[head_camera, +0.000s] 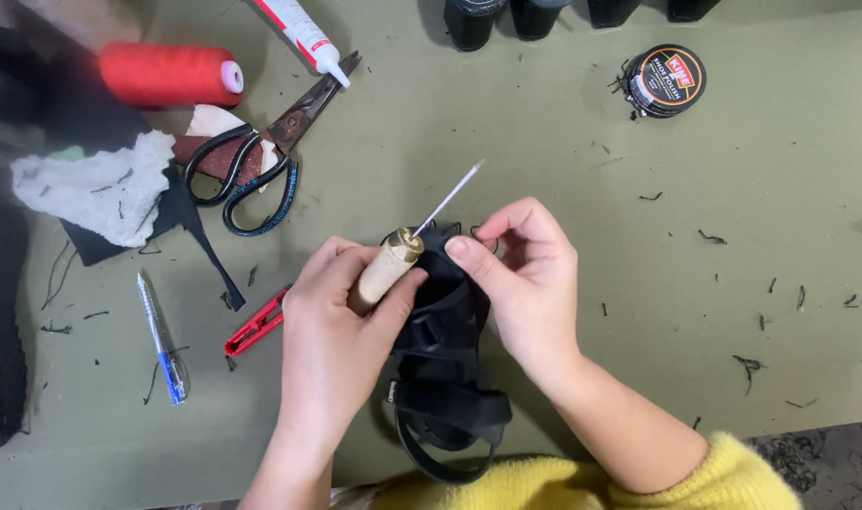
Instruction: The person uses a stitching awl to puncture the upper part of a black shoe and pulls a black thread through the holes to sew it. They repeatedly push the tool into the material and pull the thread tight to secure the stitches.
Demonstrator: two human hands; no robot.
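Left hand [341, 316] clamped on wooden-handled awl [393, 263]; right hand [525, 279] pinching thread at black strappy sandal [445, 378].

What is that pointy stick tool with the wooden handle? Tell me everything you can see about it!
The awl has a pale, rounded wooden handle, a brass-coloured collar and a thin, straight metal needle that looks silvery. It tilts up and to the right, tip in the air, touching nothing. The left hand wraps around the handle. It sits just above a black strappy sandal, which the right hand pinches at the top, over the green table.
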